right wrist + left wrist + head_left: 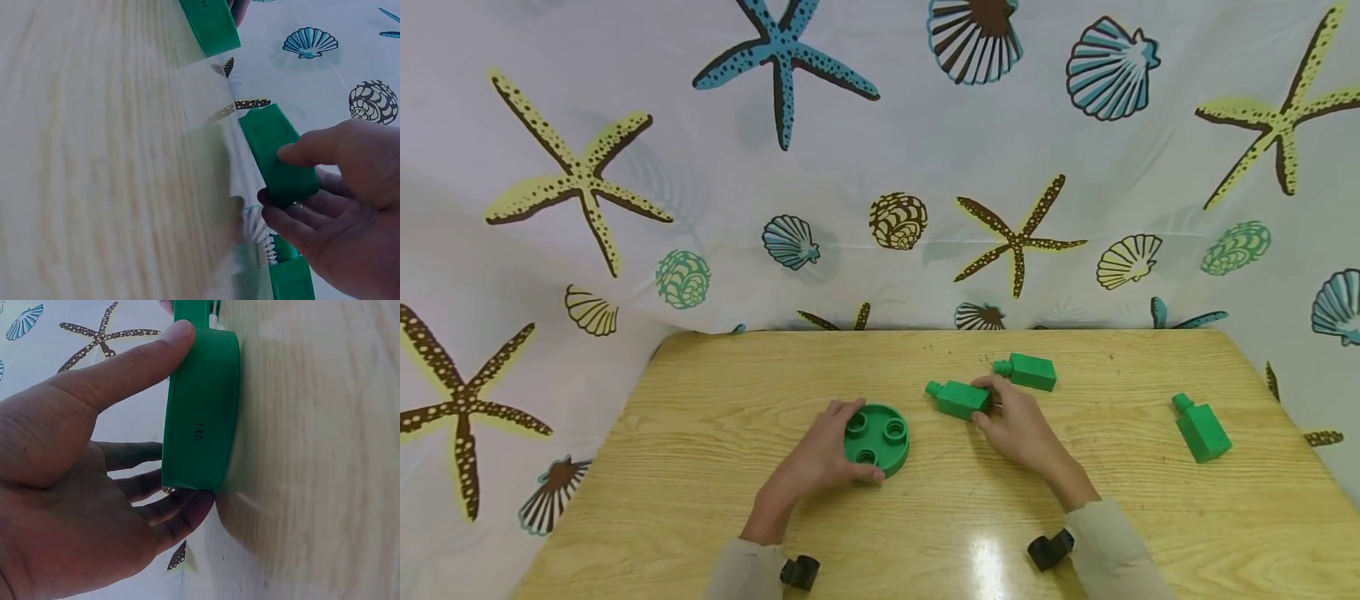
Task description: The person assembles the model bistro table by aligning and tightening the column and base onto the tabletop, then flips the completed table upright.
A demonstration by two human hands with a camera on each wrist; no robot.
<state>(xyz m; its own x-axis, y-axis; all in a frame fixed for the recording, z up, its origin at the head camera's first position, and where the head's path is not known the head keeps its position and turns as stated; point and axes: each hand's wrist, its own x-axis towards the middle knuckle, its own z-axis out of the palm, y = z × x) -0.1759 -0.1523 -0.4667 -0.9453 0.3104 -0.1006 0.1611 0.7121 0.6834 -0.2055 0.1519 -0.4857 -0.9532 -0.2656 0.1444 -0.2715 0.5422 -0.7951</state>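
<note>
The left hand [833,447] spans a round green dish [877,442] on the table [700,433], thumb on the near side and fingers on the far; the right hand [1018,421] pinches a green bottle [957,400] by its base, neck toward the dish. Only the head view shows three round sockets inside the dish; only the wrist views show dark print on its wall. Just behind the held bottle lies a second bottle [1032,372], its neck ribbed in the right wrist view. The head view alone shows a third bottle [1202,432], well apart at right.
</note>
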